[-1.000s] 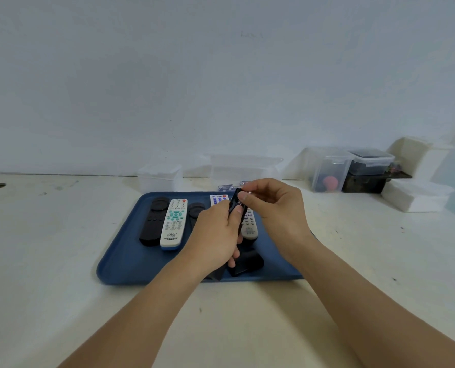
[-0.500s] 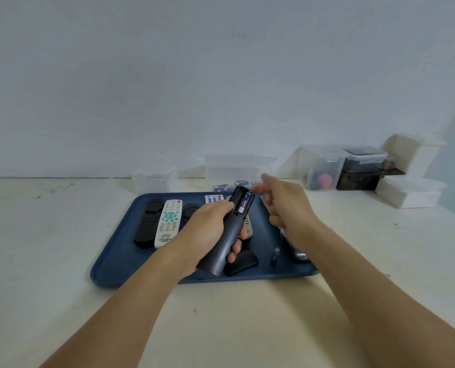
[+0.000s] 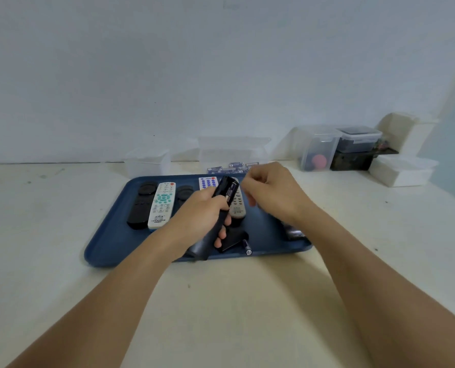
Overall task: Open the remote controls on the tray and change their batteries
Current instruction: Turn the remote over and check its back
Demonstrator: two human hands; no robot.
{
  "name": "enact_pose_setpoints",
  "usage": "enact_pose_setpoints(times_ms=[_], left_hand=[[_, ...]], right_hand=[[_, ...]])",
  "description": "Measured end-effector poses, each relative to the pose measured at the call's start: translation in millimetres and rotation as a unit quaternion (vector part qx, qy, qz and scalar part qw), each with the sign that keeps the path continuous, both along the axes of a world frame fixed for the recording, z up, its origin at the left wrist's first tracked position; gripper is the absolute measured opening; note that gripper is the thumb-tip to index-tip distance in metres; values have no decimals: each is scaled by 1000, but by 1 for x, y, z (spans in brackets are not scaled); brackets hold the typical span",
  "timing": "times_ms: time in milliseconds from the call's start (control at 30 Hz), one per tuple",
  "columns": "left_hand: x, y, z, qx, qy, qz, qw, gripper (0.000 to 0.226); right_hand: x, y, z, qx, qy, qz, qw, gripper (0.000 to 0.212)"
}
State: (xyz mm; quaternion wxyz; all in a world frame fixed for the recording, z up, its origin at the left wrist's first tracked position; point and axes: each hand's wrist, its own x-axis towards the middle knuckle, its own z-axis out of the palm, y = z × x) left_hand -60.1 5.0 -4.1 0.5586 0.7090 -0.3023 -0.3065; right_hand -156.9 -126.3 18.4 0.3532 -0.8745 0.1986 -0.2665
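I am gripping a dark remote (image 3: pixel 219 212) in my left hand (image 3: pixel 198 217), fingers wrapped around its middle, holding it tilted above the centre of the blue tray (image 3: pixel 107 239). Its upper end is pointing toward the top of the frame, and its battery compartment is lying open there with a battery (image 3: pixel 230 193) sitting inside. My right hand (image 3: pixel 273 191) is hovering just to the right of that open end, fingers loosely curled with the thumb and forefinger close together; I cannot tell whether they are pinching anything.

On the left part of the tray a black remote (image 3: pixel 141 207) and a white remote with teal buttons (image 3: pixel 162 204) are lying side by side, with another black remote (image 3: pixel 184 193) partly hidden behind my left hand. Near the tray's far edge a white remote with blue buttons (image 3: pixel 208 182) is showing, and a grey remote (image 3: pixel 237 205) is lying just to the right of the one I am holding. Toward the lower middle of the tray a black battery cover (image 3: pixel 231 241) is lying flat with a loose battery (image 3: pixel 247 247) beside it. A dark object (image 3: pixel 292 232) is lying near the tray's right edge, partly hidden by my right forearm.

Beyond the tray's far edge a cluster of spare batteries (image 3: pixel 230 168) is lying on the white table (image 3: pixel 48 261), in front of clear plastic containers (image 3: pixel 234 150) along the wall.
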Motion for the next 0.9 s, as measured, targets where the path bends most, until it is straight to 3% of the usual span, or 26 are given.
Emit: enact_pose_setpoints(times_ms=[100, 167, 267, 467, 567, 667, 767, 833, 900], left_hand=[[4, 4, 4, -10, 12, 15, 1000, 12], [5, 6, 6, -20, 25, 15, 999, 13], [4, 7, 7, -31, 50, 6, 998, 15], [5, 9, 7, -27, 81, 2, 996, 19], [8, 8, 6, -17, 98, 6, 995, 29], [11, 9, 7, -20, 137, 2, 990, 39], [10, 12, 10, -30, 154, -37, 987, 39], [10, 14, 11, -31, 160, -83, 983, 37], [10, 15, 12, -39, 163, -94, 981, 35]], right_hand=[[-16, 2, 14, -2, 221, 157, 963, 15], [-18, -3, 13, 1, 286, 234, 929, 27], [-16, -8, 7, -25, 318, 285, 904, 37], [-14, -15, -2, -29, 318, 312, 895, 16], [-14, -15, -1, 8, 248, 315, 916, 11], [-13, -16, 6, 123, 70, 307, 941, 4], [0, -20, 3, 263, -77, 180, 945, 19], [6, -22, -2, 298, -89, 82, 947, 22], [6, -24, -7, 254, -26, 46, 966, 26]])
